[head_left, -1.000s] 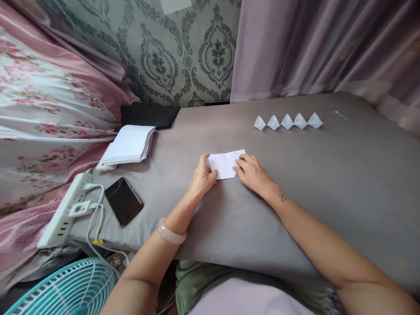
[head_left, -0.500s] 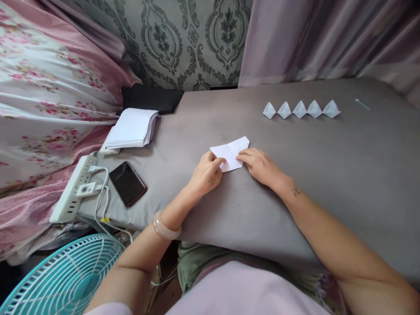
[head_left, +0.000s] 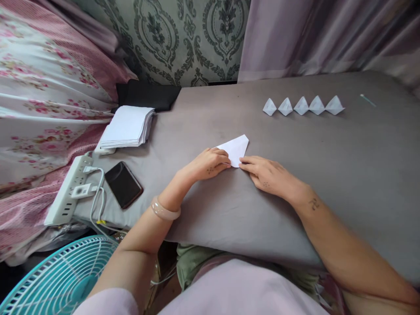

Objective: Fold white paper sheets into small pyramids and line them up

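Observation:
A folded sheet of white paper (head_left: 236, 148) lies on the grey cloth in front of me. My left hand (head_left: 210, 164) is curled over its left part and holds it down, hiding that end and the lower fold. My right hand (head_left: 271, 175) rests at the lower right edge. Its fingers are stretched out and their tips touch the paper. Further back on the right stands a row of several small pointed folded paper pieces (head_left: 301, 106).
At the left are a stack of white paper (head_left: 126, 124), a black phone (head_left: 124, 184), a white power strip (head_left: 67, 190) with cables, and a black folded item (head_left: 149, 96). A turquoise fan (head_left: 65, 275) stands below. A thin stick (head_left: 368, 100) lies far right.
The paper's upper left corner has gone under my left hand, which has moved over the paper with fingers curled down. My right hand has shifted slightly down and its fingers have straightened.

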Available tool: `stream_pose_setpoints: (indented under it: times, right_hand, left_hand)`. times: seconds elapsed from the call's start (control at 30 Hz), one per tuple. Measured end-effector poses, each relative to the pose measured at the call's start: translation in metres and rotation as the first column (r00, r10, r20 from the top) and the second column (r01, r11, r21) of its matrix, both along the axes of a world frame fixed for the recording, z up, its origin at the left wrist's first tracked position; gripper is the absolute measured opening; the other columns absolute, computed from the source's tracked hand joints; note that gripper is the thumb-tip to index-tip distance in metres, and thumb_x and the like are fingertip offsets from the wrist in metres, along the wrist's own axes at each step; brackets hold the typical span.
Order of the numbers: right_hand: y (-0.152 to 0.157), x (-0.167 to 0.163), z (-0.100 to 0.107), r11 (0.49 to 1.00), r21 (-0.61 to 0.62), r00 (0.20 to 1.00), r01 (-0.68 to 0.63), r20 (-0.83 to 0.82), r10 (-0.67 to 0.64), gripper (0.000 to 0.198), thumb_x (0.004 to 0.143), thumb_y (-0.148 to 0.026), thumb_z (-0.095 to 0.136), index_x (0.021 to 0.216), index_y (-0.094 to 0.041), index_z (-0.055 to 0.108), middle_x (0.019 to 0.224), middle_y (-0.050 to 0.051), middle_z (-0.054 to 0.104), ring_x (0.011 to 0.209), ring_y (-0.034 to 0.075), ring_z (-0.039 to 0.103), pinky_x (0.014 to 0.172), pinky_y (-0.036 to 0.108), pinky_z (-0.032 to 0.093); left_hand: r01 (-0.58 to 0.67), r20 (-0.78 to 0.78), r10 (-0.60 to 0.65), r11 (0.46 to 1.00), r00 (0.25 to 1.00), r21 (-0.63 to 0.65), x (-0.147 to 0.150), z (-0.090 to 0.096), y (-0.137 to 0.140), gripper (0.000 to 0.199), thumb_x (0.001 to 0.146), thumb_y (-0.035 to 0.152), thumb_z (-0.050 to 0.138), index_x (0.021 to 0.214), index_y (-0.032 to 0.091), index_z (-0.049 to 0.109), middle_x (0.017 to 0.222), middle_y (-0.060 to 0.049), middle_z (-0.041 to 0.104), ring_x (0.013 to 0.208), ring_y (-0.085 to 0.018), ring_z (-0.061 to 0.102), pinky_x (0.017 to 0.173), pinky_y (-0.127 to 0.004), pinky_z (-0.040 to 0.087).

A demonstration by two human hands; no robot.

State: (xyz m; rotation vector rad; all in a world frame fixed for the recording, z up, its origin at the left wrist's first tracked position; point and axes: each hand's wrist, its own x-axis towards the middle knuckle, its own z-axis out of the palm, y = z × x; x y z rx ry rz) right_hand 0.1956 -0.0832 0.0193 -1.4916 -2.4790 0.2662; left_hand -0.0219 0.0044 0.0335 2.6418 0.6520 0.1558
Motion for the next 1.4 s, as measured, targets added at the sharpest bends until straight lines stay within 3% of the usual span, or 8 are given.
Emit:
stream_pose_setpoints:
  times: [0.13, 0.3, 0.4, 0.63, 1.03, 1.17, 1.4]
  right_hand:
    - [-0.002, 0.005, 0.0, 1.0, -0.028, 1.0, -0.003, -0.027, 0.003, 0.043, 0.086, -0.007, 0.045, 0.117, -0.024, 0.068, 0.134, 0.005, 0.059, 0.116, 0.024, 0.06, 0.095, 0.04, 0.051]
    - [0.0, 0.005, 0.004, 0.997, -0.076, 0.998, 0.02, -0.054, -0.024, 0.043, 0.085, -0.009, 0.043, 0.114, -0.024, 0.07, 0.133, 0.003, 0.06, 0.115, 0.025, 0.061, 0.096, 0.041, 0.051]
    - [0.001, 0.005, 0.005, 0.993, -0.109, 0.996, 0.043, -0.073, -0.051, 0.045, 0.083, -0.008, 0.043, 0.116, -0.025, 0.07, 0.135, 0.001, 0.058, 0.118, 0.025, 0.059, 0.098, 0.041, 0.049]
    - [0.006, 0.01, 0.002, 0.989, -0.141, 0.989, 0.036, -0.138, -0.055, 0.047, 0.081, -0.007, 0.043, 0.114, -0.026, 0.07, 0.132, 0.001, 0.06, 0.121, 0.024, 0.056, 0.101, 0.041, 0.046]
    - [0.007, 0.015, 0.003, 0.986, -0.167, 0.98, 0.004, -0.193, -0.037, 0.05, 0.08, -0.005, 0.043, 0.118, -0.027, 0.067, 0.131, 0.0, 0.061, 0.117, 0.023, 0.059, 0.099, 0.039, 0.048]
    - [0.006, 0.013, 0.003, 0.991, -0.123, 0.991, -0.043, -0.13, 0.027, 0.055, 0.083, -0.004, 0.04, 0.127, -0.029, 0.061, 0.133, 0.002, 0.059, 0.116, 0.023, 0.056, 0.098, 0.042, 0.046]
    - [0.01, 0.013, -0.005, 0.993, -0.104, 0.995, -0.05, -0.096, 0.04, 0.049, 0.087, -0.007, 0.041, 0.122, -0.031, 0.065, 0.127, 0.004, 0.059, 0.106, 0.023, 0.054, 0.091, 0.044, 0.048]
  left_hand:
    - [-0.048, 0.077, 0.058, 0.992, 0.995, -0.118, 0.008, -0.003, 0.008, 0.026, 0.093, 0.03, 0.045, 0.096, 0.019, 0.069, 0.101, -0.008, 0.066, 0.094, -0.018, 0.06, 0.084, -0.029, 0.043]
    - [-0.342, 0.008, 0.344, 0.937, 0.939, -0.067, 0.019, -0.01, 0.005, 0.028, 0.09, 0.034, 0.049, 0.073, 0.016, 0.062, 0.086, -0.006, 0.063, 0.081, -0.018, 0.057, 0.08, -0.034, 0.039]
    - [-0.427, -0.021, 0.427, 0.9, 0.904, -0.084, 0.024, -0.013, 0.001, 0.024, 0.089, 0.032, 0.05, 0.072, 0.016, 0.057, 0.08, -0.004, 0.06, 0.08, -0.019, 0.055, 0.082, -0.037, 0.036]
    - [-0.529, -0.048, 0.528, 0.848, 0.848, -0.039, 0.029, -0.021, -0.001, 0.017, 0.085, 0.033, 0.054, 0.078, 0.018, 0.059, 0.09, -0.007, 0.057, 0.096, -0.026, 0.048, 0.085, -0.041, 0.032]
    - [-0.634, -0.083, 0.629, 0.761, 0.773, -0.137, 0.033, -0.018, -0.006, 0.016, 0.082, 0.035, 0.058, 0.086, 0.02, 0.061, 0.099, -0.007, 0.057, 0.103, -0.027, 0.046, 0.093, -0.043, 0.029]
    - [-0.649, -0.081, 0.645, 0.747, 0.76, -0.144, 0.033, -0.021, -0.005, 0.017, 0.082, 0.036, 0.059, 0.087, 0.02, 0.061, 0.101, -0.007, 0.057, 0.104, -0.027, 0.046, 0.093, -0.042, 0.03]
    - [-0.673, -0.017, 0.679, 0.722, 0.733, -0.161, 0.035, -0.019, -0.005, 0.019, 0.085, 0.038, 0.056, 0.086, 0.02, 0.062, 0.097, -0.006, 0.063, 0.1, -0.025, 0.05, 0.092, -0.043, 0.029]
